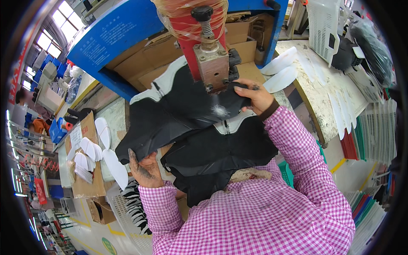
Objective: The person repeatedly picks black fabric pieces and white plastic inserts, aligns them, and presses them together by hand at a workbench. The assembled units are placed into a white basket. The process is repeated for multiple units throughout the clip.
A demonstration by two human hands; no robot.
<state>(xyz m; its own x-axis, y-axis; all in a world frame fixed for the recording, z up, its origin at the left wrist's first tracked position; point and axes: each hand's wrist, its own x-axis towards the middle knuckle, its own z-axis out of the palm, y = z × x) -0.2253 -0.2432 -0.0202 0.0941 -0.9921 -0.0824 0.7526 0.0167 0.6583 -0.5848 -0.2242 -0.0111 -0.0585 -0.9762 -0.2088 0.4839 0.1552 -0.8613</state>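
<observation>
A black fabric shoe upper [165,112] with a pale lining edge is stretched out flat beneath the metal head [214,68] of a machine. My left hand [145,171] grips its lower left corner, thumb on top, the other fingers partly hidden. On the far right end, my right hand [258,97] pinches the same upper between thumb and fingers, close beside the head. A whitish patch marks the black cloth just under the head. Nearer to me lie more black uppers [216,153], overlapping in a pile against my body.
The machine has a red arm [182,25] wrapped in clear film and a blue frame [114,38] lined with cardboard. White insole-shaped pieces [112,168] lie on the left table, others [278,68] on the right one. Plastic baskets [376,131] stand stacked at right.
</observation>
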